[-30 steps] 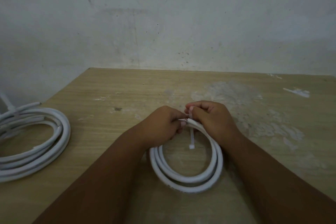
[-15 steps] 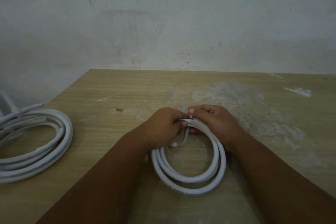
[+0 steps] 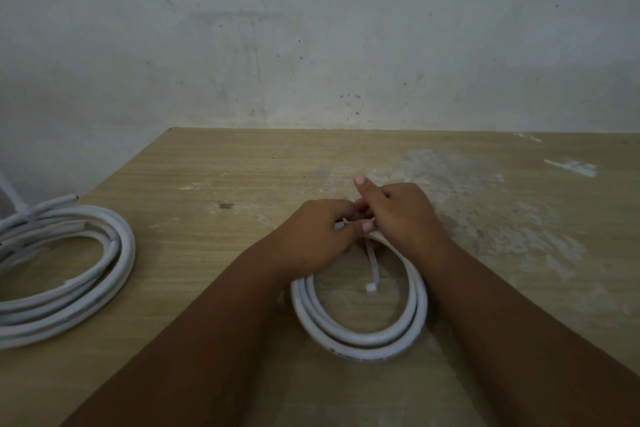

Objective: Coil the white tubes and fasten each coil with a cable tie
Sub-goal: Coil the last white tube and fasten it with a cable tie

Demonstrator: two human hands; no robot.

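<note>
Below a scuffed plaster wall [image 3: 311, 45], the worn wood-grain table [image 3: 242, 180] carries a loose coil of white tube [image 3: 116, 274] at its left edge and a smaller two-turn white plastic tube coil [image 3: 363, 343] lying flat front and centre. The small coil looks light, smooth and springy, best clamped at its far side, where the right hand [image 3: 405, 215] curls over it. The left hand [image 3: 311, 236] pinches a thin white cable tie [image 3: 374, 263] whose head lies inside the ring.

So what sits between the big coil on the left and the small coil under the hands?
Head view: bare wooden tabletop beside the big coil, then the person's left forearm crossing just before the small coil. Nothing else.
</note>
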